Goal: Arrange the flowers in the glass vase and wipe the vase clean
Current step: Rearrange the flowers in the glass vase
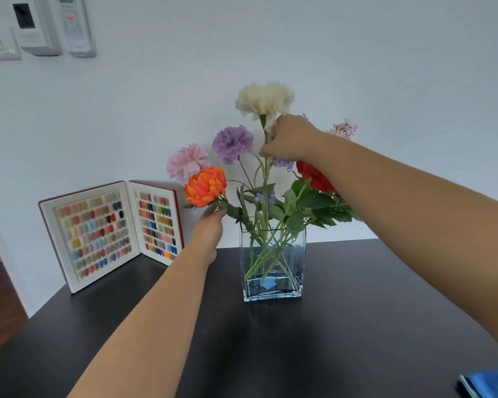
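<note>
A square glass vase [272, 291] stands on the dark table [328, 326] with several flower stems crossing inside it. My left hand [209, 228] pinches the stem just under the orange flower [205, 186]. My right hand [289, 137] is closed around the stem of the tall cream flower [264, 99]. A purple flower [232, 143] and a pink flower [187, 162] rise between them. A red flower [314, 176] is partly hidden behind my right forearm. A small pale pink sprig [344, 128] shows beyond my wrist.
An open case of coloured nail samples [110, 231] stands at the back left against the white wall. A blue cloth [489, 384] lies at the table's front right corner. Wall controls [41, 24] hang at the upper left.
</note>
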